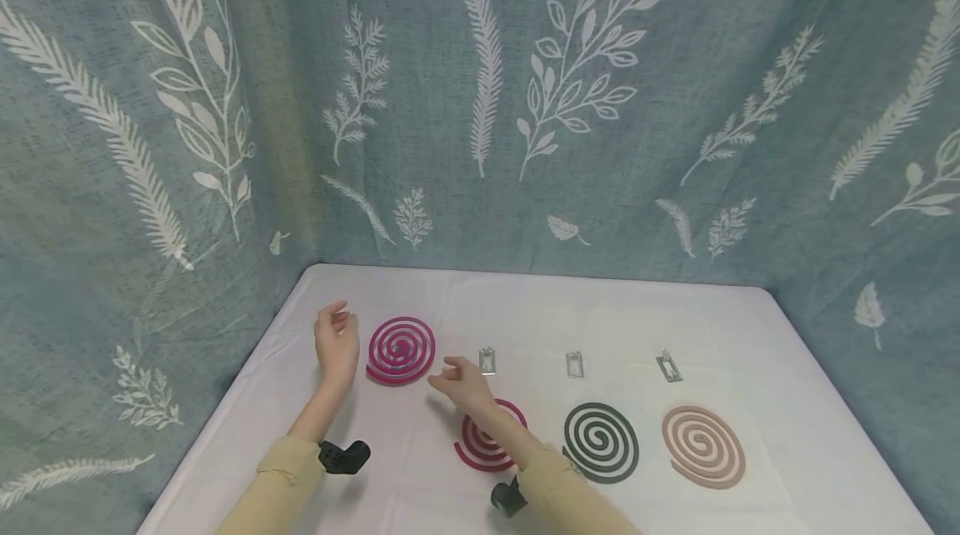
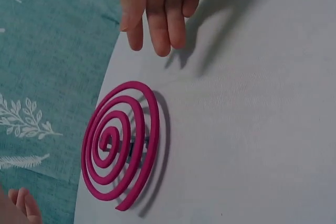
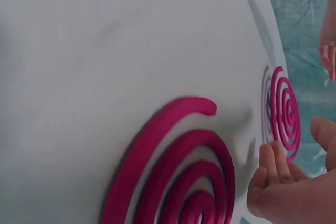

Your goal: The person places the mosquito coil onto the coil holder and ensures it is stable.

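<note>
A pink mosquito coil (image 1: 401, 350) is perched on a small metal stand (image 2: 131, 150), raised over the white table, its shadow showing beneath. To its left hovers my left hand (image 1: 336, 343), holding nothing, fingers loosely bent; its fingertips enter a lower corner of the left wrist view. On the coil's other side is my right hand (image 1: 463, 385), empty too, with relaxed fingers apart from the coil. Under my right forearm lies a second pink coil (image 3: 173, 124), partly hidden from the head view.
Farther right lie a dark green coil (image 1: 600, 443) and a tan coil (image 1: 703, 447). Behind the row are three small metal stands, at left (image 1: 487, 361), middle (image 1: 574, 364) and right (image 1: 669, 366). A leaf-patterned curtain (image 1: 480, 102) borders the white table (image 1: 525, 302).
</note>
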Motion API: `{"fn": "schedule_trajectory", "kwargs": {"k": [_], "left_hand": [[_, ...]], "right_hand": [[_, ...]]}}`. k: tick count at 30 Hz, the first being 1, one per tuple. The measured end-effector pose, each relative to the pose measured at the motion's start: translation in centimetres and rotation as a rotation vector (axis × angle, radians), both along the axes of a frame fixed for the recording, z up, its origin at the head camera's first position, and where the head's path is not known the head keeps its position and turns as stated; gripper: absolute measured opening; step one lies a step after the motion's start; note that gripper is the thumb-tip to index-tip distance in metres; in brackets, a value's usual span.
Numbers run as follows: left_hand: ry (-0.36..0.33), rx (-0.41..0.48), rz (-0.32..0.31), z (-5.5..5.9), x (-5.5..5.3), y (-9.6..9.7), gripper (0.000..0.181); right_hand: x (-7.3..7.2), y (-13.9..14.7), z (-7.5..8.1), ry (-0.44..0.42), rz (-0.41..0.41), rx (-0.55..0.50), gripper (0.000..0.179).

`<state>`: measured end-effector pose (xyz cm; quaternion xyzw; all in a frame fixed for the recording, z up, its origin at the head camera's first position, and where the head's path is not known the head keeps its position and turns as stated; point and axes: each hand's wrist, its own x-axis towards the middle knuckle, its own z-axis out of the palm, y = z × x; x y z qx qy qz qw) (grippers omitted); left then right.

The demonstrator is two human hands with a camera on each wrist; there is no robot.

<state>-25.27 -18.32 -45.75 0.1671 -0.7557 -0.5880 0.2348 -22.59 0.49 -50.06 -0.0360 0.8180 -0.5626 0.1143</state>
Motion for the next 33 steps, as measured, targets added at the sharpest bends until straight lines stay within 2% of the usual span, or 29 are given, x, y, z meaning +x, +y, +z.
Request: {"fn": "schedule_trajectory", "kwargs": {"k": [8, 14, 25, 33], "left_hand": [[0.016, -0.009, -0.101, 0.2, 0.3, 0.1, 0.038], [0.058, -0.023, -0.193, 0.6, 0.5, 0.0, 0.037], [0.030, -0.111, -0.365, 1.5, 0.8, -0.6, 0.040], [0.043, -0.195, -0.482, 1.6, 0.7, -1.2, 0.038]], "right_hand": [[0.2, 1.1, 0.8, 0.047, 0.057, 0.003, 0.055], [0.1, 1.7, 0.9, 0.075, 0.093, -0.026, 0.054], [0.1, 3.6, 1.7, 0.114, 0.126, -0.001, 0.054], [0.3, 5.2, 2.1, 0.165, 0.142, 0.022, 0.054]]}}
